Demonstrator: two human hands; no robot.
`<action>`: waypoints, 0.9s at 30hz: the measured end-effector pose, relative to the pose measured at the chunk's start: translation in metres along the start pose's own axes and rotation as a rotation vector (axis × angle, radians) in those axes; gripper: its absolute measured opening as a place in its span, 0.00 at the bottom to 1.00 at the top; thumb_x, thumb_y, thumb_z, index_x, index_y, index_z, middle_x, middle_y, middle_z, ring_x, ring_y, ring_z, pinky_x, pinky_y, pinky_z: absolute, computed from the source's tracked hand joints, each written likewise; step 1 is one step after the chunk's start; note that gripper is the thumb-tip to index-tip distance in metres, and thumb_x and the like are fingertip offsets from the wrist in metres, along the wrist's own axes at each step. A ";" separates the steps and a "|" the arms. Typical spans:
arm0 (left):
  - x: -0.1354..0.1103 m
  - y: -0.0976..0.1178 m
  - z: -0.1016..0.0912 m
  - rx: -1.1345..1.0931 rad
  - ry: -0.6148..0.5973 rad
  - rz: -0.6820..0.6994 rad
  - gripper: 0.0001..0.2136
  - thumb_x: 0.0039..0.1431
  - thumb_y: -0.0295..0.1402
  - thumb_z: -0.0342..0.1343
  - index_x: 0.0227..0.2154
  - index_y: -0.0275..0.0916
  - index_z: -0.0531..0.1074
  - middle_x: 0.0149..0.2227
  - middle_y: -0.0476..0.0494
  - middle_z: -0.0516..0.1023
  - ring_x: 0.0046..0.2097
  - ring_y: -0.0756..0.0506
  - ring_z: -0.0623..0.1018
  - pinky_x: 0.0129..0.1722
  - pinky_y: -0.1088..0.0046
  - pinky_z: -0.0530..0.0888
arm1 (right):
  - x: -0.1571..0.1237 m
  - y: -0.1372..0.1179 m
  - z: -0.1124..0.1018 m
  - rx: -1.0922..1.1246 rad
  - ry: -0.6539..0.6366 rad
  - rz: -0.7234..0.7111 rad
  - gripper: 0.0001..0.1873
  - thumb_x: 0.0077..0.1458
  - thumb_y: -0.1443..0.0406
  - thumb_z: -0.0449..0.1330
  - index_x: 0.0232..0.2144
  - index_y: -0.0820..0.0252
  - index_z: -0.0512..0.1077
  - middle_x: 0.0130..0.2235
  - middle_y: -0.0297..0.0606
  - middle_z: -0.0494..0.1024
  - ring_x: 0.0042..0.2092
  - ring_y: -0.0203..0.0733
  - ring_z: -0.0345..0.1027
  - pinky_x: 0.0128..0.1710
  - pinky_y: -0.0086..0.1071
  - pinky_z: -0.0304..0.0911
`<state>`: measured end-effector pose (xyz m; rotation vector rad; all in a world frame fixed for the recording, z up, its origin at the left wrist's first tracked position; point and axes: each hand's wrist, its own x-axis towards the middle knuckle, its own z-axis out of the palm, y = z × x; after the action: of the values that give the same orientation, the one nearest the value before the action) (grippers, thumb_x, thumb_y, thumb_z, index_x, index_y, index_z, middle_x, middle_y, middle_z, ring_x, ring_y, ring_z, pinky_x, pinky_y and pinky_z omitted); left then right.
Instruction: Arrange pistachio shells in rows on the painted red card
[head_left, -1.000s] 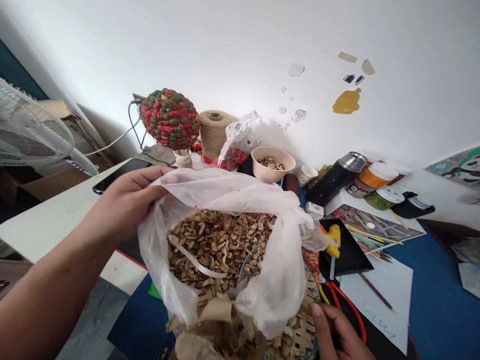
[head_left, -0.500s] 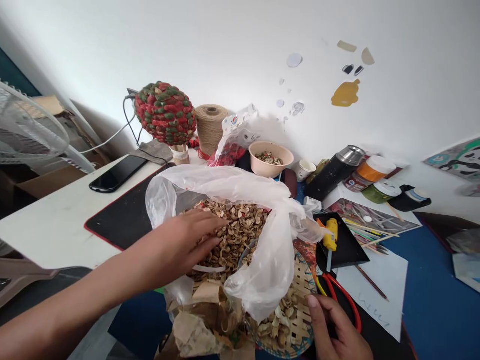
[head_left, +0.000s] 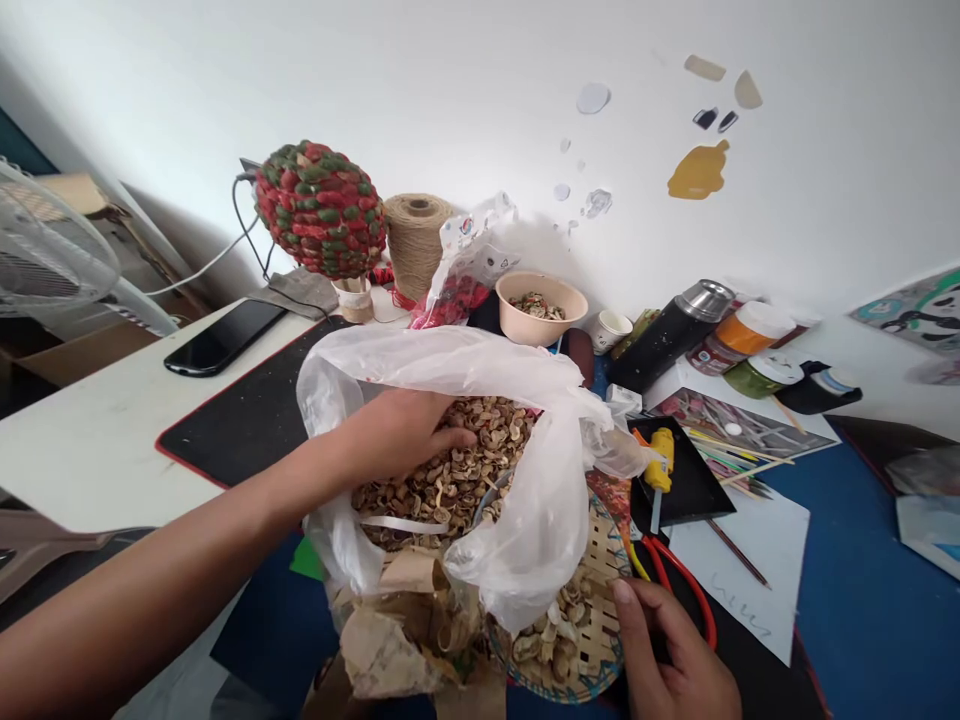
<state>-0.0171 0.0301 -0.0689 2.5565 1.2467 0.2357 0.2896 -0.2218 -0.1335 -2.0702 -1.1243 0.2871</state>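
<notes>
Head view: left hand [head_left: 401,435] has pushed deeper, clenching shells [head_left: 469,470] inside bag [head_left: 529,535].

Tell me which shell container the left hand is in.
The clear plastic bag: the left hand lies inside its mouth, unlike the beige bowl behind or the woven tray beneath.

The left hand [head_left: 397,435] reaches into an open plastic bag [head_left: 517,540] and rests on the nut shells [head_left: 465,470] inside. The right hand [head_left: 675,660] lies beside a woven tray [head_left: 600,640], near red-handled scissors [head_left: 686,590].
</notes>
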 end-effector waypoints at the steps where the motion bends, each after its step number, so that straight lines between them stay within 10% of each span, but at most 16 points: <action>1: -0.006 0.005 0.001 -0.009 -0.005 0.066 0.33 0.83 0.52 0.62 0.81 0.39 0.71 0.78 0.29 0.79 0.79 0.28 0.78 0.81 0.48 0.73 | 0.002 0.002 -0.001 -0.004 -0.005 -0.017 0.43 0.70 0.21 0.58 0.39 0.49 0.89 0.40 0.35 0.94 0.39 0.47 0.91 0.36 0.30 0.77; 9: -0.063 0.015 0.023 -0.009 0.016 0.519 0.26 0.78 0.39 0.68 0.75 0.57 0.80 0.85 0.44 0.72 0.86 0.32 0.68 0.87 0.49 0.63 | 0.003 0.003 -0.003 -0.006 -0.009 -0.059 0.42 0.73 0.24 0.59 0.40 0.50 0.90 0.40 0.38 0.94 0.38 0.48 0.90 0.40 0.31 0.77; 18: -0.066 -0.011 0.011 0.077 0.195 0.399 0.12 0.84 0.31 0.59 0.55 0.47 0.88 0.63 0.41 0.92 0.70 0.35 0.86 0.78 0.52 0.78 | 0.000 -0.006 -0.002 -0.023 -0.005 -0.033 0.41 0.73 0.24 0.58 0.39 0.50 0.88 0.40 0.38 0.94 0.39 0.51 0.89 0.40 0.33 0.76; 27: -0.046 0.021 0.002 0.103 0.114 0.434 0.16 0.85 0.32 0.59 0.66 0.44 0.85 0.75 0.35 0.84 0.71 0.33 0.86 0.73 0.50 0.82 | 0.002 -0.002 -0.002 -0.024 -0.013 -0.019 0.42 0.71 0.23 0.59 0.39 0.50 0.88 0.40 0.38 0.94 0.40 0.51 0.90 0.41 0.33 0.77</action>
<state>-0.0294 -0.0191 -0.0651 2.9155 0.7374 0.4215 0.2900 -0.2208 -0.1302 -2.0806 -1.1601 0.2799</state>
